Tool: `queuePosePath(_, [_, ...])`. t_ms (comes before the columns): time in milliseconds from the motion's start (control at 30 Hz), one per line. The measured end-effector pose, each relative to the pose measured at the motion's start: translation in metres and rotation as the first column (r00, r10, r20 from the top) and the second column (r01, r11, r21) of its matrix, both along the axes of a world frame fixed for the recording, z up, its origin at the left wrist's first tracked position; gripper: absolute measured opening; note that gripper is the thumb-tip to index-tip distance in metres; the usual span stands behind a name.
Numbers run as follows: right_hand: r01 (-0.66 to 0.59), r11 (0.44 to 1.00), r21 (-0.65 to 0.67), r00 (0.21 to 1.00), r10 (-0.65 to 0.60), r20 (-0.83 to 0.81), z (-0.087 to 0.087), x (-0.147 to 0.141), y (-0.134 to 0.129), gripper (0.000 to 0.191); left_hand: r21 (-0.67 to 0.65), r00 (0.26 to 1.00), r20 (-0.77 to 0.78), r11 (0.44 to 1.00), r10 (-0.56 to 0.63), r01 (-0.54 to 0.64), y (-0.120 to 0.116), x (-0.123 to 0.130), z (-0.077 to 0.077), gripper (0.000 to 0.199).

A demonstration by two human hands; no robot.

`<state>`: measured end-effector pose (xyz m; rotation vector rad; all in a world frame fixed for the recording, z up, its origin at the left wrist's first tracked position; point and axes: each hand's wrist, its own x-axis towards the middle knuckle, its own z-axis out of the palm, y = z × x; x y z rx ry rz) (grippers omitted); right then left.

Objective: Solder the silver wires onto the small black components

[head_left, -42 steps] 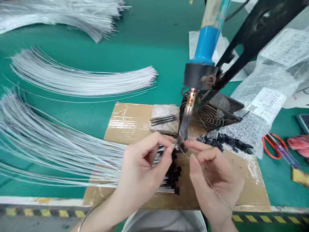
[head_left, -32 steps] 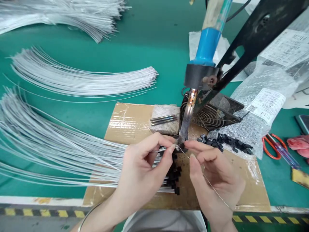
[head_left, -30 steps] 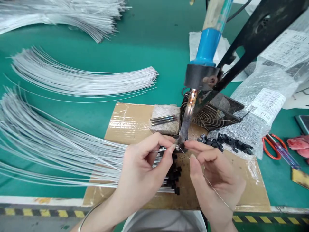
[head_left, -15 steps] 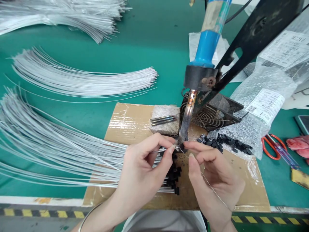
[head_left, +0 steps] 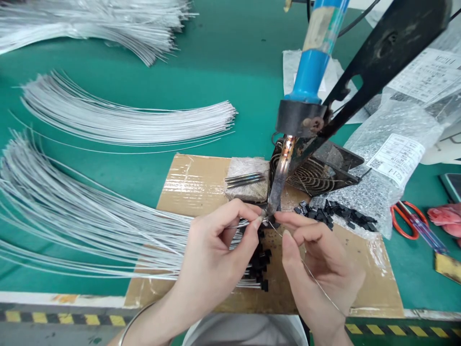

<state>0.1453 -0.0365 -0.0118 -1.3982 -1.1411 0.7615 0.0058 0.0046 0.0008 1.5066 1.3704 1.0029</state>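
Observation:
A soldering iron (head_left: 306, 77) with a blue handle is clamped in a black stand, its tip pointing down between my hands. My left hand (head_left: 216, 254) pinches a thin grey cable (head_left: 240, 224) between thumb and forefinger, its end right by the iron's tip. From the other side, my right hand (head_left: 324, 264) holds a thin strand of solder wire (head_left: 319, 283) that runs across the palm towards the same spot. The exact contact at the tip is too small to make out. Below my left hand lie cables with black connectors (head_left: 260, 262) on their ends.
Cardboard (head_left: 190, 187) lies under the work on a green table. Behind the iron stand a small fan (head_left: 317, 170) and a block with metal rods (head_left: 248, 180). Loose black pieces (head_left: 345, 215), red-handled scissors (head_left: 403, 226) and bubble wrap (head_left: 392, 129) are rightward; cable bundles (head_left: 122, 120) lie left.
Both hands keep almost the same pose at the iron's tip. The whole view has shifted very slightly; nothing is let go or newly taken.

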Motion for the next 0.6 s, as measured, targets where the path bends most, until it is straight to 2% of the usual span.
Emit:
queuePosePath(333, [0.019,0.999,-0.026,1.000,-0.019,0.025,0.0036,-0.0024,0.0004,0.018,-0.011,1.000,-0.015,1.000,-0.018,0.017,-0.0010,-0.0014,0.0032,0.017])
queuePosePath(600, [-0.020,0.998,0.057,0.998,0.017,0.054,-0.0016,0.0003,-0.0004,0.018,0.021,1.000,-0.001,1.000,-0.003,0.003,-0.0041,-0.0033,-0.0020,0.017])
